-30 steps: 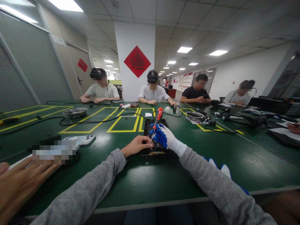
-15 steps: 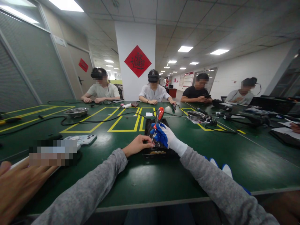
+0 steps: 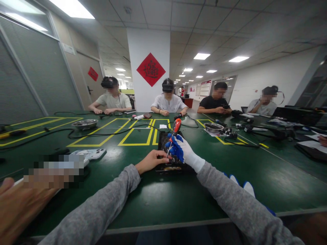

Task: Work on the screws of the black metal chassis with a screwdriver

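Screwdriver (image 3: 176, 126): red-handled, tilted, pointing down at the black device (image 3: 162, 144), near-middle of the desk (image 3: 148, 207)
Right hand (image 3: 182, 148): gloved, grip curled round the screwdriver
Left hand (image 3: 150, 160): bare, right by its low end, can't tell if the grip's pinching anything
Left side: phone (image 3: 95, 154), steel bowl (image 3: 85, 124) farther back

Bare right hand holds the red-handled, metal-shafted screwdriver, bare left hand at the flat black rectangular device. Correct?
No: the right hand isn't bare; the head view shows it in a white glove with blue fingers. It does hold the screwdriver, and the bare left hand is at the device.
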The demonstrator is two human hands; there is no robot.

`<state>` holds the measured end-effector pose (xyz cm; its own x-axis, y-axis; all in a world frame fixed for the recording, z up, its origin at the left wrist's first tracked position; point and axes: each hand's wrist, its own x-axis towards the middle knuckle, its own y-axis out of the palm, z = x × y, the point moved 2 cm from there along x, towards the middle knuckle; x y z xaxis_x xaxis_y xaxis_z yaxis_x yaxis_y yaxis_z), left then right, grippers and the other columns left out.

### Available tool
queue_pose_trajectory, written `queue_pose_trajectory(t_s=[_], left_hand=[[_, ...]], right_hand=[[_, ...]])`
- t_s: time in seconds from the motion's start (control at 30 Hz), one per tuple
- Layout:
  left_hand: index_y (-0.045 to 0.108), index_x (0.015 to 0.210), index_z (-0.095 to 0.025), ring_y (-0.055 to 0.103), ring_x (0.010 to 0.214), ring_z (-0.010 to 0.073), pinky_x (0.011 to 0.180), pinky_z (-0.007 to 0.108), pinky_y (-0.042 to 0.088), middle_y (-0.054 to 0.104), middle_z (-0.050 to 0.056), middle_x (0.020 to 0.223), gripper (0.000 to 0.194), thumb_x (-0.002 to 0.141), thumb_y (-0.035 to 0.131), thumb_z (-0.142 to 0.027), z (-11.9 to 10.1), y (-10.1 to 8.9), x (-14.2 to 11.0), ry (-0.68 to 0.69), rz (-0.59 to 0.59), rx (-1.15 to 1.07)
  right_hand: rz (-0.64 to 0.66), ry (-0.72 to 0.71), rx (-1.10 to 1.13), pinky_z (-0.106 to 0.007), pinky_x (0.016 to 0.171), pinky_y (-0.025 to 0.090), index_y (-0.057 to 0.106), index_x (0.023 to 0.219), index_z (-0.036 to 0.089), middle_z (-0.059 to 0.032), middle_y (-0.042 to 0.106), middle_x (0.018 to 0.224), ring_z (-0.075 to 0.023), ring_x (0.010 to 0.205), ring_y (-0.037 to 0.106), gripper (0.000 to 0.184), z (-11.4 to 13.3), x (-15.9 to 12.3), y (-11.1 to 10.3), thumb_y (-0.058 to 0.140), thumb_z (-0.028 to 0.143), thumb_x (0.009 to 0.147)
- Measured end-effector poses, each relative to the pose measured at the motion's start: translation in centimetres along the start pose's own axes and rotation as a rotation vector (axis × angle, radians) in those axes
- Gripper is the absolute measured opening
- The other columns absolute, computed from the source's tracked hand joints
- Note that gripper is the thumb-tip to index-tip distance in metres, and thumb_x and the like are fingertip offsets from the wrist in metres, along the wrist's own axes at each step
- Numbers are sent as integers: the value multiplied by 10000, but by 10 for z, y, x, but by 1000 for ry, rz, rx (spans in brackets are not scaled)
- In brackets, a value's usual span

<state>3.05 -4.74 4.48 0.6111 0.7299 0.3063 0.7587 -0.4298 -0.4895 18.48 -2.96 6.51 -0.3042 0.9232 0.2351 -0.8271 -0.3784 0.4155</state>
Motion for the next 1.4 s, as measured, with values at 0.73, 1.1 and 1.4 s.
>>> queue_pose_trajectory(t_s=[0.73,1.1,1.4], left_hand=[[612,900,-107,567,721,130,698,239,419,638,45,770,314,741,580,-376,7,-1,1,-44,-13,-90],[599,885,-106,577,796,145,764,267,420,649,71,849,303,778,531,-381,10,1,1,-38,87,-161],[608,736,-95,537,695,120,687,238,406,607,39,727,293,745,567,-384,5,-1,0,-24,-2,-81]], right_hand=[[-16,-78,-116,-178,396,423,430,884,212,33,614,640,-65,406,509,314,-3,-4,2,628,379,705],[72,58,59,-187,403,418,531,1025,191,11,609,707,-62,445,512,333,-5,3,0,575,376,752],[49,-21,-22,-202,437,436,501,1037,225,3,616,705,-77,474,538,341,-7,0,1,577,395,751]])
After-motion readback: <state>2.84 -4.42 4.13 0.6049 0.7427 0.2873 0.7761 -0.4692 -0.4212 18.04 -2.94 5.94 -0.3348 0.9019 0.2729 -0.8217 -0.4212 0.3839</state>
